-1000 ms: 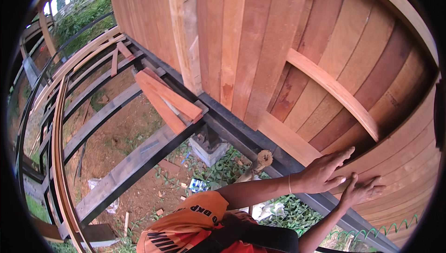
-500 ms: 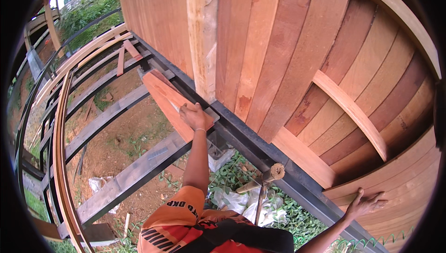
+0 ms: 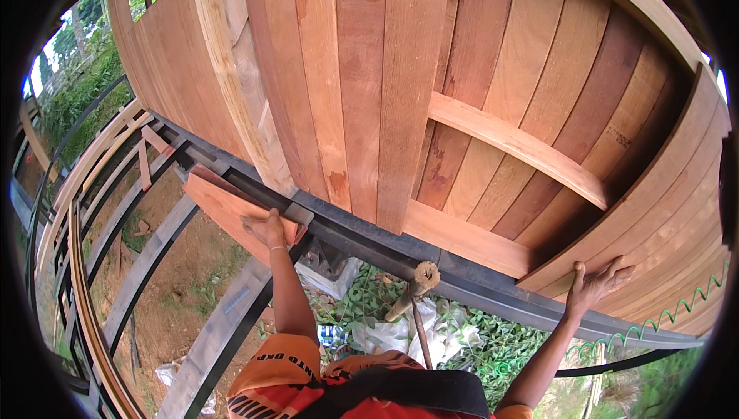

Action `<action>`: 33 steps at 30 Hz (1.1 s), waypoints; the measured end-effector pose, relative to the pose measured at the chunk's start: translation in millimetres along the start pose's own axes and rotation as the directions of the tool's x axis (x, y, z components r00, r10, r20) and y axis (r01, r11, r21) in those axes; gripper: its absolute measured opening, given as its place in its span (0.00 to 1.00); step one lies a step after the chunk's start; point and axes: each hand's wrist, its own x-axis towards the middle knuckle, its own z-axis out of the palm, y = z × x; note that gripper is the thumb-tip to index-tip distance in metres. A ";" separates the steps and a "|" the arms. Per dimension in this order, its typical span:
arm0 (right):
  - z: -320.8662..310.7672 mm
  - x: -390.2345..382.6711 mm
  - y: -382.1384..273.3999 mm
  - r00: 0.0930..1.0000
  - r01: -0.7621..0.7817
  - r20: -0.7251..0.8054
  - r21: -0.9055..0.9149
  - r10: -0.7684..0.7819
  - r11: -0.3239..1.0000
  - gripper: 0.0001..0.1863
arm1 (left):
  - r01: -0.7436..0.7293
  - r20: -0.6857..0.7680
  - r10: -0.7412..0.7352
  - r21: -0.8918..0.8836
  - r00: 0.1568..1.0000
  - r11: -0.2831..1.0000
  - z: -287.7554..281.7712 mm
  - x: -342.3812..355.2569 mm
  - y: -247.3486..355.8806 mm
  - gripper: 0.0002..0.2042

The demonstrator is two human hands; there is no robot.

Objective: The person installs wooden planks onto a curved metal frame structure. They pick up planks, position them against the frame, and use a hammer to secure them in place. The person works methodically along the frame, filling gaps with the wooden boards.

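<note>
My left hand (image 3: 265,226) is closed on the edge of reddish wooden boards (image 3: 219,199) lying stacked on the dark metal frame, left of centre. My right hand (image 3: 594,286) rests open, fingers apart, against the curved slatted panel (image 3: 654,219) at the right. Just left of that panel is a recess lined with vertical planks, crossed by a pale wooden rail (image 3: 516,142), with a lower board (image 3: 469,238) along its bottom.
A long steel beam (image 3: 369,242) runs beneath the plank wall (image 3: 358,72). Open joists (image 3: 154,280) span soil at left. A round wooden post (image 3: 426,280) stands below centre among plastic and plants. A green coiled hose (image 3: 685,303) hangs at right.
My left hand has moved from beside my right hand leftward onto the loose boards and closed on them. My right hand stays on the panel. The view has shifted, showing more wall.
</note>
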 end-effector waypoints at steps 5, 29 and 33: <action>-2.3 -2.8 4.8 1.000 -0.025 0.008 -0.007 0.025 1.000 0.56 | -0.113 0.000 0.124 -0.421 0.992 0.900 -55.4 -77.7 39.2 0.51; -15.3 4.4 -0.2 0.978 -0.170 0.122 -0.003 0.169 0.985 0.62 | -0.059 0.401 0.866 -0.898 0.298 0.436 -39.2 -469.3 229.9 0.52; -10.9 -0.5 0.1 0.974 -0.188 0.132 0.023 0.184 0.982 0.61 | -0.162 0.374 0.885 -0.890 0.278 0.427 0.7 -488.1 233.1 0.50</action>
